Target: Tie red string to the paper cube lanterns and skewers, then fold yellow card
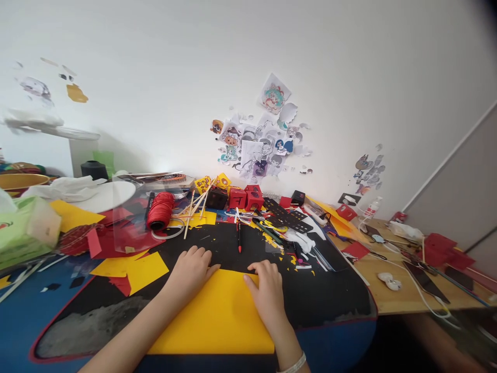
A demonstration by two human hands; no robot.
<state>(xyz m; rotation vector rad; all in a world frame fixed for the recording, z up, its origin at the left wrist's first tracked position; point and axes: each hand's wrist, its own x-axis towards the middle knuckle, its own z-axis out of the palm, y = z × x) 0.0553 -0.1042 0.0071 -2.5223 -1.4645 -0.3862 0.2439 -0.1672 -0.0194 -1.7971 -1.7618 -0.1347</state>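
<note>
A large yellow sheet of paper [221, 316] lies at the near edge of a black mat [326, 295]. My left hand [192, 269] is at its far left corner, with fingers curled and the thumb along the far edge. At the far right corner, my right hand [267, 287] holds the sheet, its thumb and bent forefinger close together. The undersides of both hands are hidden. Just beyond the sheet, a black and red pen [239, 238] lies on the mat.
Yellow paper pieces [147, 272] and a spool of red cord [161, 210] lie to the left. Behind stand red boxes [253, 197], with thin wooden sticks [190, 212] beside them. Black perforated strips [289, 215] and scraps clutter the right. A wooden table [373, 280] adjoins there.
</note>
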